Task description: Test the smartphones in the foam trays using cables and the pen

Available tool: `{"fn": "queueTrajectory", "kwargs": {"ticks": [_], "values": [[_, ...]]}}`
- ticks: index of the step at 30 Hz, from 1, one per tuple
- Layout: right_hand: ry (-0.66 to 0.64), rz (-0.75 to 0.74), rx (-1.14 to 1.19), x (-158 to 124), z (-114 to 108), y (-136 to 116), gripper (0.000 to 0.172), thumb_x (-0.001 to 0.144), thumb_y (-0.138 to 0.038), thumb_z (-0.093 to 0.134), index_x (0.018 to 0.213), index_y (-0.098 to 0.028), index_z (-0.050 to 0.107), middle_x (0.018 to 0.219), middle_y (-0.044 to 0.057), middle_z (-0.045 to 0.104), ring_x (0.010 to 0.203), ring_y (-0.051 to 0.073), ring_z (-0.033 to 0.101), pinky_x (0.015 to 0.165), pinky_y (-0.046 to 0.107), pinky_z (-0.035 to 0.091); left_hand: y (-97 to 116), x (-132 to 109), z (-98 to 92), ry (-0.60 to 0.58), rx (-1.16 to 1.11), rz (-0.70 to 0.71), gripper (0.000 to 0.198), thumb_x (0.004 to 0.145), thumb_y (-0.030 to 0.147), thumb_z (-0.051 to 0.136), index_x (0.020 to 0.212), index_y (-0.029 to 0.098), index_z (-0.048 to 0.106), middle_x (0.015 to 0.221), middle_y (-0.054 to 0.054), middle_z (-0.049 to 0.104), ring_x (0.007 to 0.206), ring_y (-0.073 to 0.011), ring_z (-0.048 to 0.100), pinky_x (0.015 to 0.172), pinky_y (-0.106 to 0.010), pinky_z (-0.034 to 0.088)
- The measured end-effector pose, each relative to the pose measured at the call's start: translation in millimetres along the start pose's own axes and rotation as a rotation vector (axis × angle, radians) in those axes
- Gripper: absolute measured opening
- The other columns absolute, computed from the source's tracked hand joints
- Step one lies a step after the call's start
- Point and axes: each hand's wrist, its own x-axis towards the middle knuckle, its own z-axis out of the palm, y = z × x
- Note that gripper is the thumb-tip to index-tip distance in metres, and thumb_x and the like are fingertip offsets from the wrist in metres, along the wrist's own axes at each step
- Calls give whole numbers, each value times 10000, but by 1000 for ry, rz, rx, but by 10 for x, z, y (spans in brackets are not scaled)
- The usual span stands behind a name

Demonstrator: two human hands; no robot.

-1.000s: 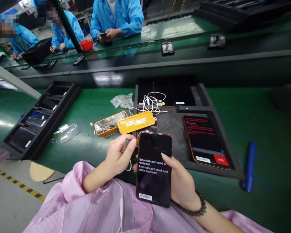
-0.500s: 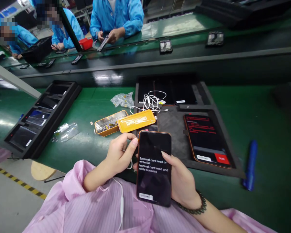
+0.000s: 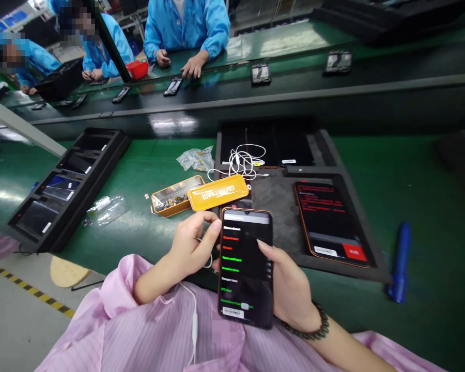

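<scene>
A smartphone (image 3: 246, 268) with orange edges stands tilted in front of my chest, held by my right hand (image 3: 290, 284). Its screen lists lines of red, green and white text, and a barcode label sits near the bottom. My right thumb lies over the screen's right side; the other fingers are mostly hidden behind. With thumb and index finger pinched, my left hand (image 3: 196, 243) touches the phone's upper left edge; whatever is between the fingertips is too small to make out. A white cable (image 3: 195, 323) loops by that hand and hangs down my shirt.
An open yellow tin (image 3: 178, 196) holds small parts, its lid (image 3: 219, 193) alongside. Another phone (image 3: 331, 222) lies in a black foam tray (image 3: 271, 201); a coiled white cable (image 3: 238, 161) rests there. Left is a tray of phones (image 3: 112, 150); right, a blue pen (image 3: 401, 263). Co-workers sit across the conveyor.
The phone's screen has switched from a card read/write message to a coloured list. My hands have barely moved. Across the line, a co-worker has set a device down on the belt.
</scene>
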Motion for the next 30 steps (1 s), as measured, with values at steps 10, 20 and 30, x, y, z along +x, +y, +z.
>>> {"fn": "queueTrajectory", "kwargs": {"ticks": [10,20,30], "values": [[15,4,31,7,-8,14,362,590,-507,823,814,-232,749,830,55,770,844,319,736,917,525,543,-2,2,-4,-1,9,4,204,969,316,477,835,179,547,573,69,399,507,-80,363,520,-218,302],[19,1,-1,-8,11,-3,365,612,-506,796,829,-219,740,852,72,774,877,337,729,912,535,542,-2,-3,-8,-2,21,-2,227,975,341,472,838,178,551,549,72,368,501,-83,357,502,-216,286],[6,-15,-20,-9,18,-2,354,634,-509,770,839,-221,747,848,74,771,912,346,724,927,539,533,-7,-4,-5,-9,7,-18,263,978,380,464,842,175,557,550,66,368,495,-82,343,485,-217,263]]}}
